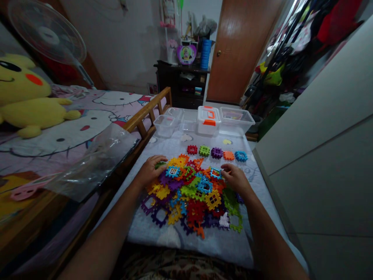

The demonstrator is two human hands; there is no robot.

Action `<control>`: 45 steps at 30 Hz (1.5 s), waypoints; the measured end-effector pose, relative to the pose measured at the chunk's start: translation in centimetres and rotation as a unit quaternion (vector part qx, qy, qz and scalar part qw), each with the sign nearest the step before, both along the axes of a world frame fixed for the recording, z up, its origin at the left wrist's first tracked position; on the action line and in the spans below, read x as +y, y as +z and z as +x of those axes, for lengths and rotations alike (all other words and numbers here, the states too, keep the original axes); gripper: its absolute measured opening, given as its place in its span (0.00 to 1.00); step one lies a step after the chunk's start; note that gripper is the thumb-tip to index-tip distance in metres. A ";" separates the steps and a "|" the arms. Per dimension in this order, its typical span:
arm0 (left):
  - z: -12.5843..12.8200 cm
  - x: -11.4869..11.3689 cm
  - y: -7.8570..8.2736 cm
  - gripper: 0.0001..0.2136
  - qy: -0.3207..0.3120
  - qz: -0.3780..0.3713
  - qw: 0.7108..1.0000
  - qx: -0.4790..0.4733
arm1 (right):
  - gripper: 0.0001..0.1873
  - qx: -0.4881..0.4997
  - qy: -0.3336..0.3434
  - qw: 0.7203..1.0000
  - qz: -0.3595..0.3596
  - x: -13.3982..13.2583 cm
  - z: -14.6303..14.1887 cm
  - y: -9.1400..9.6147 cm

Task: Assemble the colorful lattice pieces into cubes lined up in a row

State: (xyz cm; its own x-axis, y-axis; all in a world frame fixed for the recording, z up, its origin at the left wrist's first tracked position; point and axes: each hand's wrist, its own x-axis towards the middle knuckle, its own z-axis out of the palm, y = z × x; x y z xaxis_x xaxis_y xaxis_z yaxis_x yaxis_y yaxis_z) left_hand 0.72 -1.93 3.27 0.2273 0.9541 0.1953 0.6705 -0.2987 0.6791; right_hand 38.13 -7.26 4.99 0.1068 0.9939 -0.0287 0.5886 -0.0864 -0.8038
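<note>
A heap of plastic interlocking building blocks (196, 212) in many colours, mostly flat notched squares, some with window grids, lies on the cloth-covered table. At its far left edge, my left hand (150, 170) has its fingers and thumb round a green block (160, 165), mostly hidden by the hand. My right hand (236, 178) is at the right side of the heap, fingertips closed at the edge of a light blue window block (215, 173). Beyond the heap is a row of single blocks: red (192, 149), green (204, 151), purple (217, 153), orange (229, 155) and blue (241, 156).
Clear plastic boxes (165, 126) stand along the table's far edge, one with an orange-latched lid (209, 112). A wooden bed rail (145, 116) borders the left side. A pale cabinet (326, 155) stands close on the right.
</note>
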 end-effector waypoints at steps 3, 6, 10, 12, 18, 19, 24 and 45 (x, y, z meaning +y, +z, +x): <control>-0.1 -0.3 0.0 0.19 -0.017 0.001 1.000 0.010 | 0.14 -0.088 0.004 0.995 0.035 0.0 0.0 0.1; -0.5 -0.4 -0.2 0.20 0.005 0.002 1.000 0.007 | 0.15 -0.103 0.029 0.993 0.039 0.0 -0.2 0.5; -0.8 -0.3 -0.6 0.20 0.027 -0.016 0.999 -0.013 | 0.14 -0.122 0.066 0.990 0.038 0.3 -0.5 1.3; -0.7 -0.2 -0.6 0.21 0.015 -0.030 0.999 -0.015 | 0.14 -0.141 0.073 0.987 0.035 0.5 -0.5 1.4; -0.5 -0.5 0.6 0.21 -0.054 -0.029 0.998 0.021 | 0.19 -0.178 0.103 0.978 0.027 -0.1 -0.2 0.3; -0.5 -0.6 0.9 0.21 -0.067 -0.028 0.997 0.032 | 0.21 -0.175 0.103 0.979 0.023 -0.2 -0.2 0.2; 0.2 -1.0 1.8 0.22 -0.144 -0.034 0.986 0.074 | 0.23 -0.149 0.104 0.983 0.016 -0.4 -0.2 -0.1; 10.1 0.0 6.0 0.34 -0.191 0.010 0.982 0.012 | 0.39 -0.094 0.253 0.949 0.164 0.7 -3.4 4.7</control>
State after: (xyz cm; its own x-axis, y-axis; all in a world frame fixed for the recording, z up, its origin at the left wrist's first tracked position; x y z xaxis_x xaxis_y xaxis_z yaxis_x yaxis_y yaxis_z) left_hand 10.86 -1.94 9.24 0.5720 0.7946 0.2036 0.5233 -0.5446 0.6554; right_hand 34.76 -6.56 9.66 -0.4143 0.8715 0.2625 0.6234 0.4819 -0.6158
